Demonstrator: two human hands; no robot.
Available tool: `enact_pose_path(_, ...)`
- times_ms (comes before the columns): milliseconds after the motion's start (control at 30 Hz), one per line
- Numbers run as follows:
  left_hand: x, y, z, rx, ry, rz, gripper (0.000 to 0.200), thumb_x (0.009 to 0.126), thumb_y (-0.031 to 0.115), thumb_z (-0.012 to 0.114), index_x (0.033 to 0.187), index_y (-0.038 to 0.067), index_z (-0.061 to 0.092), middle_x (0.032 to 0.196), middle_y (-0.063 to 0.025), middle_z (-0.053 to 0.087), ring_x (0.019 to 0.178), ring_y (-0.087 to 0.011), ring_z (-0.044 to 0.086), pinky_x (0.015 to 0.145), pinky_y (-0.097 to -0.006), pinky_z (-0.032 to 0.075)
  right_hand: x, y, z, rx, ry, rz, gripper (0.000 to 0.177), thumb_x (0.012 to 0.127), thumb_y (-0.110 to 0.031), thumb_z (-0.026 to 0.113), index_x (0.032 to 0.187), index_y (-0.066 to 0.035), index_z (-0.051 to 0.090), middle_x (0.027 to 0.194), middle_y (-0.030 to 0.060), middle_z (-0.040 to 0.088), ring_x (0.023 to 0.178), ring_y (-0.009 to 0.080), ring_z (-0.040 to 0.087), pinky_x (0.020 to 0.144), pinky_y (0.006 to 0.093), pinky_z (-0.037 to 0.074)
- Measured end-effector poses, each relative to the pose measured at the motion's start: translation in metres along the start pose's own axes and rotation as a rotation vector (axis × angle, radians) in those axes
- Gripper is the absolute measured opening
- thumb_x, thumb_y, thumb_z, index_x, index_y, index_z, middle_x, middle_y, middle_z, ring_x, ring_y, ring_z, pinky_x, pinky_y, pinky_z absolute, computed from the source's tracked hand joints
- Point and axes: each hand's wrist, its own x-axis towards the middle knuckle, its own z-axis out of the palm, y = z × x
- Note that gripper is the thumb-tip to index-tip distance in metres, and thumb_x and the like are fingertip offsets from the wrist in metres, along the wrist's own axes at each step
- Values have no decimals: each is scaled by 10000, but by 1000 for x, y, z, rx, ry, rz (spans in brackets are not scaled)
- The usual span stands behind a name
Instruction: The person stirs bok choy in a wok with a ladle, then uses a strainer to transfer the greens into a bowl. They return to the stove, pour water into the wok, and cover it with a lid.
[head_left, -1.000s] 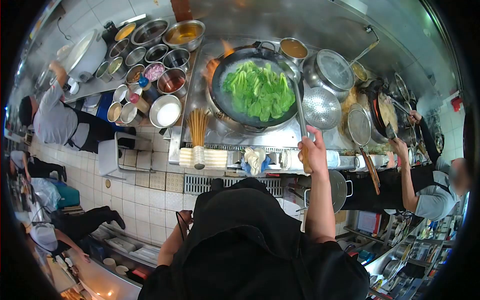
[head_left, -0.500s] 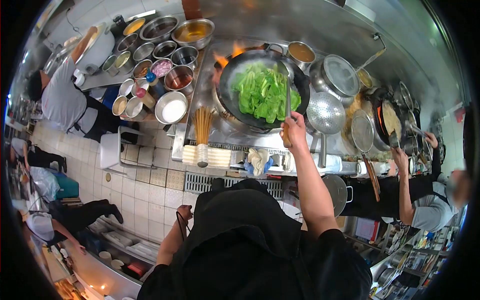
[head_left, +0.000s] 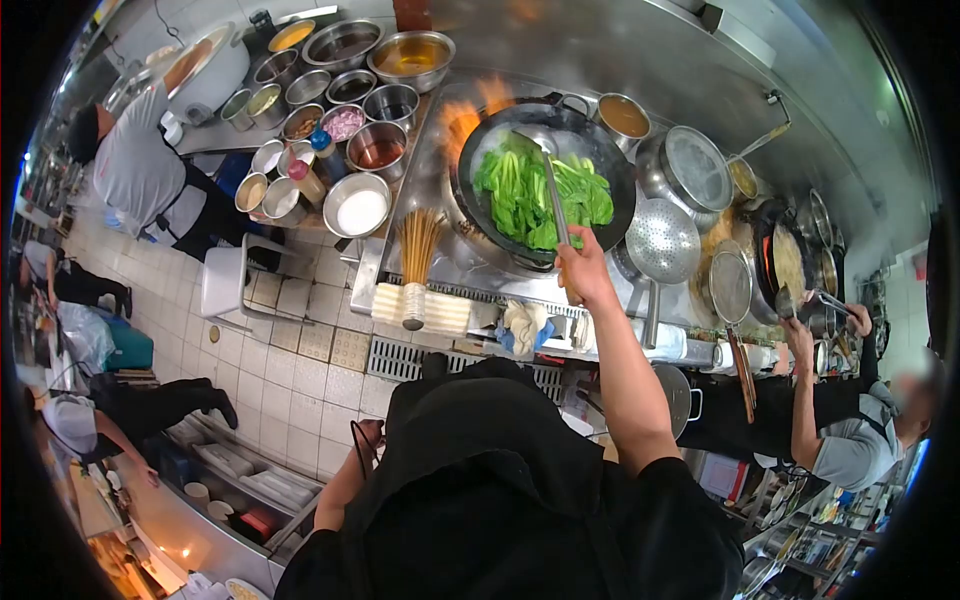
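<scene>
My right hand [head_left: 585, 268] is closed around the wooden grip of a long metal wok ladle [head_left: 557, 200]. The ladle's head lies among bright green leafy vegetables [head_left: 520, 185] on the upper left side of the heap. They sit in a black wok [head_left: 620, 205] over a burner, with flames [head_left: 462, 125] rising at its left rim. Low beside my body hangs my left hand [head_left: 370, 432], away from the stove. A black cord loops next to it, and its fingers are too dark to make out.
Left of the wok stand several steel bowls of sauces and seasonings, including a bowl of white granules [head_left: 360, 211]. A bamboo brush [head_left: 418, 255] stands at the stove's front. On the right are a perforated strainer [head_left: 662, 240] and a co-worker [head_left: 860, 440] at another wok.
The ladle's head has swung left across the wok, and my right hand has shifted slightly left. The greens are turned and spread further right. The view has shifted a little.
</scene>
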Motion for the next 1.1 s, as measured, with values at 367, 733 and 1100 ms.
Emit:
enact_pose_path(367,16,39,0,263,34,116,324,943,199,637,1159,-42,646,820,-153,678,603,-221,638,497,-339,519,-45,-10,-27,-273,22,-2,498,963,-116,613,1441,-91,479,765,84,612,487,144,528,437,333,423)
enact_pose_path(733,29,27,-14,312,-76,251,263,942,190,651,1078,-34,660,772,-132,653,575,-223,614,479,-350,493,-95,-24,-65,1,182,-83,473,958,-69,597,1421,-92,500,759,81,615,496,121,529,442,293,433)
enact_pose_path(1100,18,52,-8,326,-57,162,239,925,179,624,1035,-31,655,697,-93,588,569,-210,595,486,-340,490,-140,-19,-100,316,220,-126,426,993,-94,578,1407,-121,483,763,77,609,479,122,509,415,260,417)
